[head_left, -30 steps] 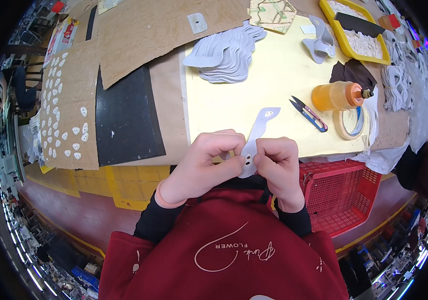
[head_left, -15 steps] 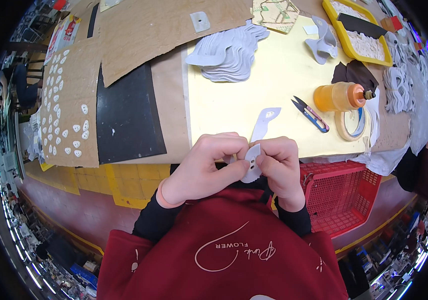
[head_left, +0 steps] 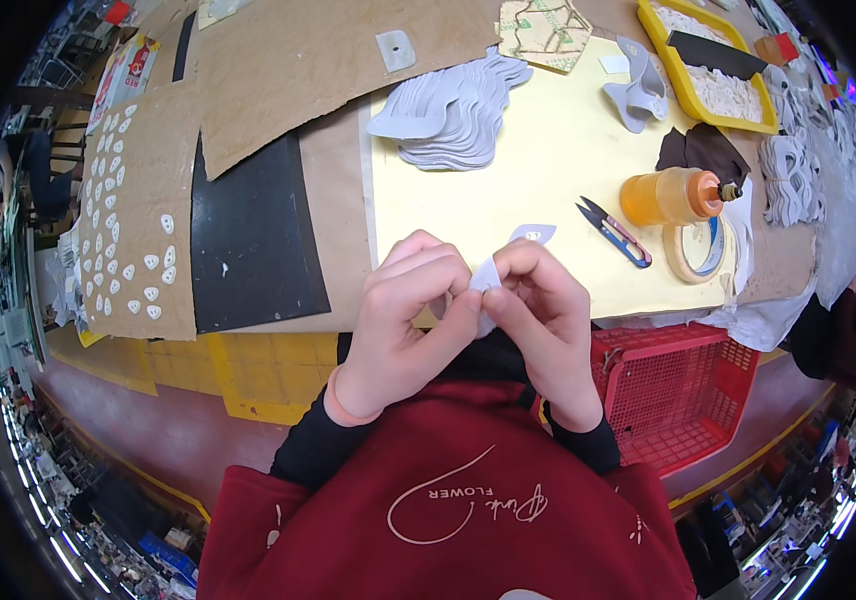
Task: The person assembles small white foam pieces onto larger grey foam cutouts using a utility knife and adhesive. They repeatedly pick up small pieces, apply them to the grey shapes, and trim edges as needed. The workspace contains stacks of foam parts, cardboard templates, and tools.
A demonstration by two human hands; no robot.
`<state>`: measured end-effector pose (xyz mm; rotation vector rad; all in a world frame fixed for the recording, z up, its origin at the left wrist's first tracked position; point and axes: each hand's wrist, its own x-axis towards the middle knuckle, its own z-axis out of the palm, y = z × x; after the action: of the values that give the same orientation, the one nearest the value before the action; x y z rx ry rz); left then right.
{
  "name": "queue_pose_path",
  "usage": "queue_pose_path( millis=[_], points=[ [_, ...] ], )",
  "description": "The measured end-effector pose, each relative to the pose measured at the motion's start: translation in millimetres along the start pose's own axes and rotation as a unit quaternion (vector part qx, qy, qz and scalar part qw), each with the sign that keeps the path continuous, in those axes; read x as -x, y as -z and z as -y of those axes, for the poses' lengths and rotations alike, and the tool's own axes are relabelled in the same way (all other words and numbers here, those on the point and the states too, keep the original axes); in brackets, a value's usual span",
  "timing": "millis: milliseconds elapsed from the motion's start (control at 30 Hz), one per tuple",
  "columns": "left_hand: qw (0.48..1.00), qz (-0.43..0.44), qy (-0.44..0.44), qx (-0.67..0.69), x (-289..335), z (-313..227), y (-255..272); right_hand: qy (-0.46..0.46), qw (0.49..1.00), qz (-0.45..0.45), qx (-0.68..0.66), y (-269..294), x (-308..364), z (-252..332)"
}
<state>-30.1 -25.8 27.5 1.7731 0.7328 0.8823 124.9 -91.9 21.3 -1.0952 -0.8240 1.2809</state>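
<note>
My left hand [head_left: 403,325] and my right hand [head_left: 548,335] meet in front of me at the table's near edge. Both pinch a pale grey cut-out fabric piece [head_left: 485,274] between thumbs and forefingers, its pointed tip standing up between them. Beyond my right fingers a grey end [head_left: 534,233] with a small white holed patch lies over the yellow sheet; whether it belongs to the same piece is hidden. A stack of similar grey pieces [head_left: 458,110] sits farther off. Snips [head_left: 615,232] lie to the right, near an orange squeeze bottle [head_left: 670,197].
A tape roll [head_left: 696,250] sits beside the bottle. A yellow tray [head_left: 673,60] with white bits stands far right. Cardboard [head_left: 143,200] carrying many small white patches lies left, beside a black mat [head_left: 258,240]. Below the table's right side is a red plastic crate [head_left: 673,400].
Both hands have shifted slightly left and the held piece is turned, its holed face less visible. The grey end beyond my fingers has come nearer and shows less. The view has shifted slightly.
</note>
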Motion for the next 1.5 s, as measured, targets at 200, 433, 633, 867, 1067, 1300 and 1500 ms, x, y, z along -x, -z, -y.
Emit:
queue_pose_path(
  millis=[200,433,633,867,1067,1300,1500],
  points=[
    [0.998,0.053,0.013,-0.037,-6,5,5,-0.024,0.998,-0.004,-0.059,10,4,-4],
    [0.998,0.051,0.034,-0.008,0,5,7,-0.066,0.995,0.038,-0.064,11,6,4],
    [0.989,-0.015,0.121,0.084,2,5,-5,-0.038,0.999,0.008,0.003,13,1,8],
    [0.991,0.095,0.091,0.04,-4,1,6,-0.054,0.998,0.012,0.029,19,2,3],
    [0.993,0.111,-0.005,-0.039,-7,6,7,-0.044,0.997,-0.02,0.053,7,9,4],
    [0.995,0.047,0.079,0.029,-2,6,12,-0.045,0.999,0.023,-0.005,9,6,2],
    [0.993,0.112,0.025,-0.026,-4,8,18,-0.061,0.998,-0.002,0.032,5,10,-9]
  ],
)
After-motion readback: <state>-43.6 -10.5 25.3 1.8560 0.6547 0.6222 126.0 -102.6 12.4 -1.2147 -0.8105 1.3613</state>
